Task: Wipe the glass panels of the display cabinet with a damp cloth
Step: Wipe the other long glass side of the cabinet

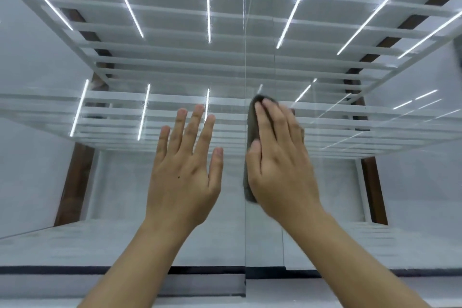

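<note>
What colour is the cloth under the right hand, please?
Dark grey cloth, plain, seen in the head view.

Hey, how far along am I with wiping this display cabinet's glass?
Done: nothing provable; neither panel shows clear wipe marks. In hand: the right hand presses the grey cloth flat on the right glass panel, just beside the vertical seam. The left hand lies open on the left glass panel, holding no cloth. Left: probably the rest of this panel, and maybe the left one.

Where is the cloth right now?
Head view, right of centre: the grey cloth lies under the right hand, pressed on the glass just right of the seam between panels.
</note>
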